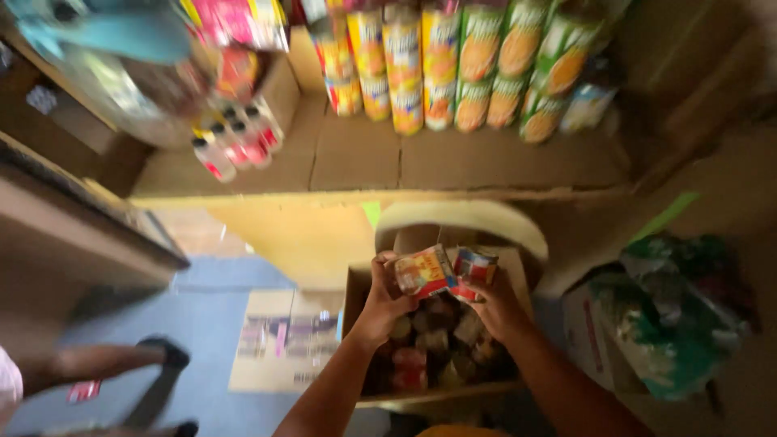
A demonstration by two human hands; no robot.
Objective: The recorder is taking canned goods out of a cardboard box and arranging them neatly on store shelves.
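Observation:
My left hand [380,303] grips a small can with an orange and red label [422,273]. Beside it my right hand [494,307] grips a second small can with a red and blue label [473,265]. Both cans are held side by side above an open cardboard box [354,283] that holds several more small cans [433,344]. The box stands on the floor below a low cardboard-covered shelf [364,158].
Tall yellow and green cartons [453,65] line the back of the shelf, with small red-capped white bottles [239,142] at its left. A flattened printed carton [283,340] lies on the blue floor. Plastic bags [672,316] sit at right. Another person's foot in a dark sandal [158,356] is at left.

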